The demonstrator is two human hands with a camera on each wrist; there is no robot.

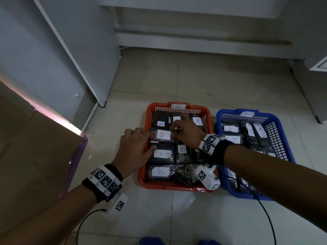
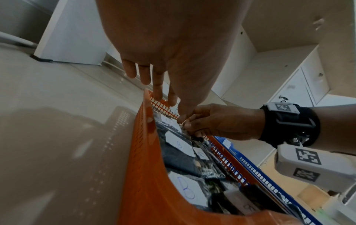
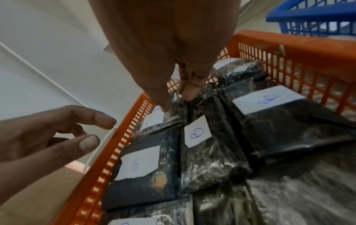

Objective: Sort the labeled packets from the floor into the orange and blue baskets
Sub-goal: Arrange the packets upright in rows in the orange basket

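Both forearms are bare, no sleeves. Each wrist wears a wide black fabric strap (image 1: 102, 183) carrying white plates printed with black square-pattern markers, and under it hangs a white boxy camera housing (image 1: 209, 177) with more markers. A thin black cable (image 1: 267, 214) trails from each

Head overhead; wrists close — orange basket (image 1: 177, 187) shared

Two plastic lattice baskets: one orange basket (image 1: 177, 186); one blue basket (image 1: 246, 195); two hands; dark labelled packets (image 1: 161, 134) overlap, total uncertain.
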